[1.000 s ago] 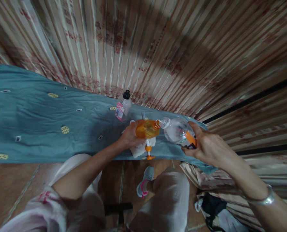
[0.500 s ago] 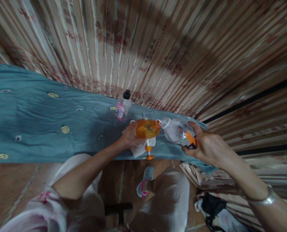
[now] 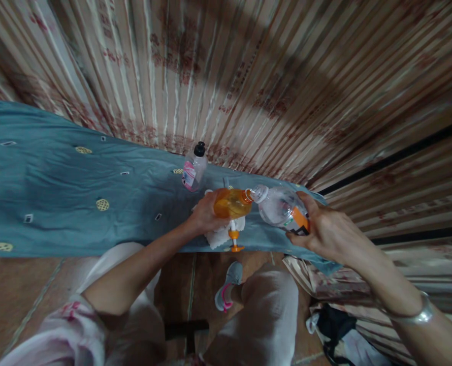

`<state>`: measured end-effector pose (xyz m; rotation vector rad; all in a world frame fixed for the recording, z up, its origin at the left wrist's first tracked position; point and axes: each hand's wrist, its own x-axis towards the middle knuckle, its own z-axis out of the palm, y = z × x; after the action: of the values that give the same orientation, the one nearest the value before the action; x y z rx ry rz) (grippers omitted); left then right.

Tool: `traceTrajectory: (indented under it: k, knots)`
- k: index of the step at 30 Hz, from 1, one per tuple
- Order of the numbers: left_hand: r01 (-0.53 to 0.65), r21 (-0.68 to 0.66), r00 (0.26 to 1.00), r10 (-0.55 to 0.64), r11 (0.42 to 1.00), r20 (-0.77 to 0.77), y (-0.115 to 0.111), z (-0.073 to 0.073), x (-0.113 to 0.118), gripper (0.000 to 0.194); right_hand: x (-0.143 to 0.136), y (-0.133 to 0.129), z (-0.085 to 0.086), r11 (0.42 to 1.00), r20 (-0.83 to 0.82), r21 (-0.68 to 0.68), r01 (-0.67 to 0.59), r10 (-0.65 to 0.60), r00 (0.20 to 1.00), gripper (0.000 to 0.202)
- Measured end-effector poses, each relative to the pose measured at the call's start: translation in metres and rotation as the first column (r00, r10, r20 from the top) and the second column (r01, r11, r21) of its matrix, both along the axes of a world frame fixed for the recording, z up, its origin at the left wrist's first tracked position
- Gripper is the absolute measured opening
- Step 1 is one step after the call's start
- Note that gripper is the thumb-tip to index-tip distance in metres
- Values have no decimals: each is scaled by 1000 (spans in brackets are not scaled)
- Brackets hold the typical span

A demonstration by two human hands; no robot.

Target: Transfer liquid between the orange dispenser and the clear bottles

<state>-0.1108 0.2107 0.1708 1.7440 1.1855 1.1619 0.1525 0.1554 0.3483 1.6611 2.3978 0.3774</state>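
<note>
My left hand (image 3: 207, 213) is wrapped round an orange bottle (image 3: 231, 204), whose neck points right. A clear bottle (image 3: 281, 206) with an orange and black label is gripped near its base by my right hand (image 3: 323, 229). The two bottle mouths meet, and both bottles lie nearly sideways in view. Below the orange bottle, an orange and white pump head (image 3: 234, 240) rests by a white cloth (image 3: 217, 237). A clear bottle with a black cap and pink label (image 3: 194, 168) is behind my left hand.
A blue patterned cloth (image 3: 69, 188) covers the long narrow surface. Pleated curtains (image 3: 218, 76) hang behind it and along the right. A black and white bundle (image 3: 336, 325) lies on the tiled floor (image 3: 180, 290) at the lower right.
</note>
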Motion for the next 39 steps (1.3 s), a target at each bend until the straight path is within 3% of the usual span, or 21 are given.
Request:
traceTrajectory:
  k: [12,39]
  knots:
    - [-1,-36,1000,2,999,14,-1,-1,0,78,4,-1,-3,997,-30,50,-58,59,998,74]
    - [1,-51,1000,0,999,22,-2,3,0,75,-2,-2,2,1000,-5,10,-27,28,1000,77]
